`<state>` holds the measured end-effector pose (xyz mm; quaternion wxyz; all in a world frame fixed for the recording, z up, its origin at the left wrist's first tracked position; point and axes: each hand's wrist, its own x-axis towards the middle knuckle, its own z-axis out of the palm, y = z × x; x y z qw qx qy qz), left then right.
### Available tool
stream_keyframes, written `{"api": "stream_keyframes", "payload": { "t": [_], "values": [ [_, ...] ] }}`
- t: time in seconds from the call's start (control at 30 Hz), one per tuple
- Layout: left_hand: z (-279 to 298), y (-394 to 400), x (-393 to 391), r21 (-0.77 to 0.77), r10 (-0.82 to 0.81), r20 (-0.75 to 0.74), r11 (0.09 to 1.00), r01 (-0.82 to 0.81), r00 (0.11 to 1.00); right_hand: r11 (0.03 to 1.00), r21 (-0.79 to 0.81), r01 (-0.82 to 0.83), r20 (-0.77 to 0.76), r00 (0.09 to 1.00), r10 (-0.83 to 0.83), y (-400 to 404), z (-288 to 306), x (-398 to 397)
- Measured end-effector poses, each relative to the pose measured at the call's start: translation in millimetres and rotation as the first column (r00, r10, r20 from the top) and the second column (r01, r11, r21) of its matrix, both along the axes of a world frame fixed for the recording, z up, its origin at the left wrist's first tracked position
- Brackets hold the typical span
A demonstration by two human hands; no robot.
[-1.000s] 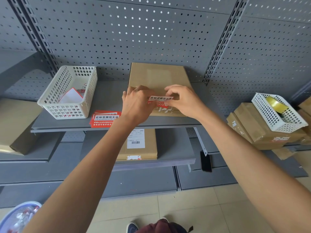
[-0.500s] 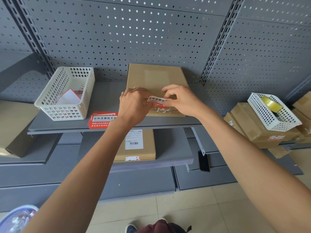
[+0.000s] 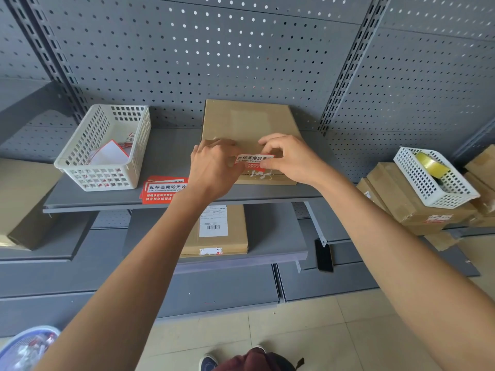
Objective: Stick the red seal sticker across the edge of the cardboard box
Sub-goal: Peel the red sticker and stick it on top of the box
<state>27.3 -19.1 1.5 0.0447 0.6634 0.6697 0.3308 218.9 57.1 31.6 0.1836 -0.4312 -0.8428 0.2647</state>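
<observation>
At the front edge of the cardboard box (image 3: 247,121) on the grey shelf (image 3: 171,156), the left hand (image 3: 214,167) and the right hand (image 3: 292,159) each pinch one end of the red seal sticker (image 3: 253,159), fingers clamped on it, just above the box's near edge.

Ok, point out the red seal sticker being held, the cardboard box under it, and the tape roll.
red seal sticker (image 3: 253,159), head view, white text band.
cardboard box (image 3: 246,120), head view, bare top face.
tape roll (image 3: 431,165), head view, yellowish outer side.
</observation>
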Motion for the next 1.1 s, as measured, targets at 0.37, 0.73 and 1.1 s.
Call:
{"api": "stream_keyframes", "payload": {
  "t": [0.37, 0.73, 1.1],
  "values": [
    [2, -3, 0, -0.01, -0.004, 0.017, 1.0, 0.005, 1.0, 0.999, 0.018, 0.033, -0.069, 0.997, -0.032, -3, -7, 2],
    [5, -8, 0, -0.002, 0.003, 0.018, 1.0, -0.003, 1.0, 0.999, 0.021, 0.033, -0.078, 0.996, -0.031, -2, -6, 5],
    [16, -17, 1, 0.016, 0.015, 0.395, 1.0, -0.024, 0.919, 0.995, -0.033, 0.099, -0.272, 0.957, -0.104, -7, -4, 25]
  ]
}}
